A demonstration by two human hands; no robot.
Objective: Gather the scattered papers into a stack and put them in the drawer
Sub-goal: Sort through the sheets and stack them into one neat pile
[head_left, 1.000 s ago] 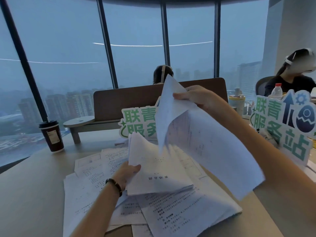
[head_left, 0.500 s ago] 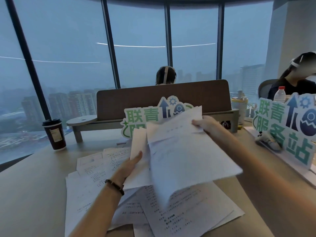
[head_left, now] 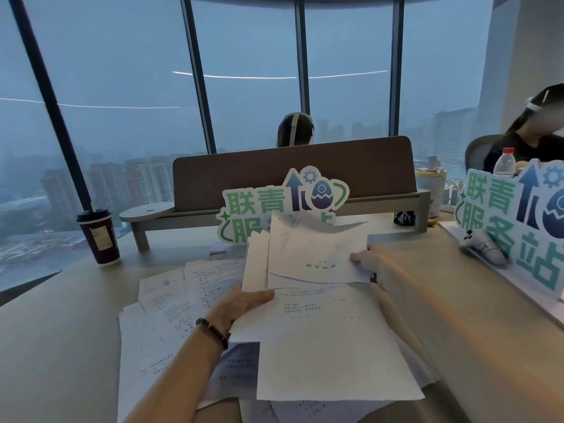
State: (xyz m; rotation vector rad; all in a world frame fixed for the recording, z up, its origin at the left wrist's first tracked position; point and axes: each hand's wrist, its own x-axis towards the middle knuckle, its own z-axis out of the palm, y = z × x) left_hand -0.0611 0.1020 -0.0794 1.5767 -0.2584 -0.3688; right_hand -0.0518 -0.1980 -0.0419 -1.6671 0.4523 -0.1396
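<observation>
A bunch of white printed sheets [head_left: 317,257] is held up between both hands over the desk. My left hand [head_left: 244,303], with a dark bead bracelet at the wrist, grips the bunch's lower left corner. My right hand [head_left: 370,264] pinches its right edge. Under them a large sheet [head_left: 329,346] lies flat on more papers. Further loose papers [head_left: 171,300] lie spread to the left on the beige desk [head_left: 55,346]. No drawer is in view.
A dark paper coffee cup [head_left: 99,236] stands at the desk's far left. A green and white cut-out sign [head_left: 274,206] leans against a brown divider [head_left: 293,169]; a second sign [head_left: 518,218] and a white controller [head_left: 482,244] are at the right. Two people sit beyond.
My right hand has come down from high up and brought its sheets onto the bunch that my left hand holds. The two lots now form one bunch above the desk.
</observation>
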